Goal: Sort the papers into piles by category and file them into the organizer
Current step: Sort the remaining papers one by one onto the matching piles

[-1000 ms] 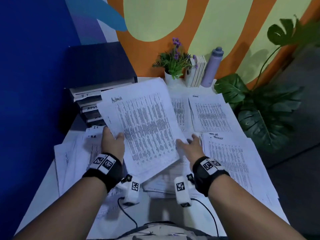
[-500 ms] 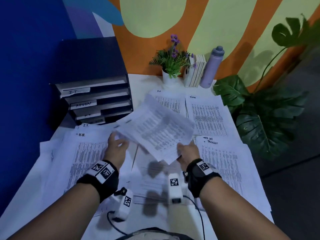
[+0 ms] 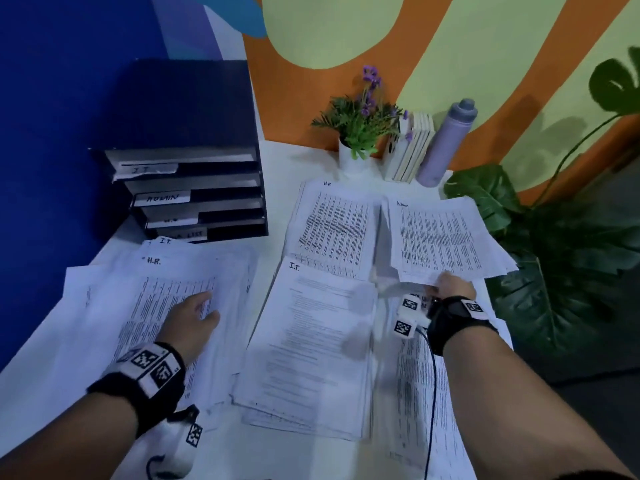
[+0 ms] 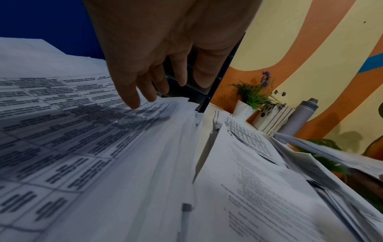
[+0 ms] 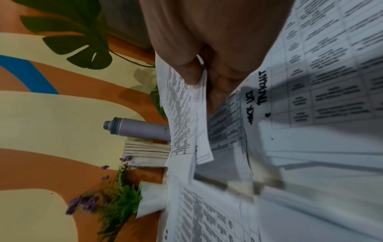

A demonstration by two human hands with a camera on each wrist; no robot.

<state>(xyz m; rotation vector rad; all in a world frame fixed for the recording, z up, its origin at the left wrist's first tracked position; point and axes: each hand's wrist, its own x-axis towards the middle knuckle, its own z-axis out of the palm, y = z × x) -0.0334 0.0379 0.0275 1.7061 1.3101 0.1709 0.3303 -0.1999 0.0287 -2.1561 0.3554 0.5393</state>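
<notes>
Printed papers lie in piles on the white table. My right hand [image 3: 446, 287] pinches the near edge of the Admin sheets [image 3: 440, 237] at the far right, thumb on top [image 5: 190, 72]. To their left lies an H.R. pile [image 3: 332, 230], and in front of that a thick I.T. pile [image 3: 318, 341]. My left hand [image 3: 197, 313] lies with straight fingers [image 4: 132, 98] on the H.R. pile [image 3: 149, 306] at the left. The dark organizer [image 3: 194, 188] stands at the back left, its trays labelled IT and ADMIN; the lower labels are partly hidden.
A white pot with purple flowers [image 3: 360, 133], several books [image 3: 412, 150] and a grey bottle [image 3: 446, 143] stand along the back wall. A large leafy plant [image 3: 554, 258] stands off the table's right edge. A labelled list sheet [image 5: 311, 98] lies under my right wrist.
The Admin sheets, held up in both hands before, have moved to the far right pile in my right hand alone. My left hand let go and dropped onto the left H.R. pile.
</notes>
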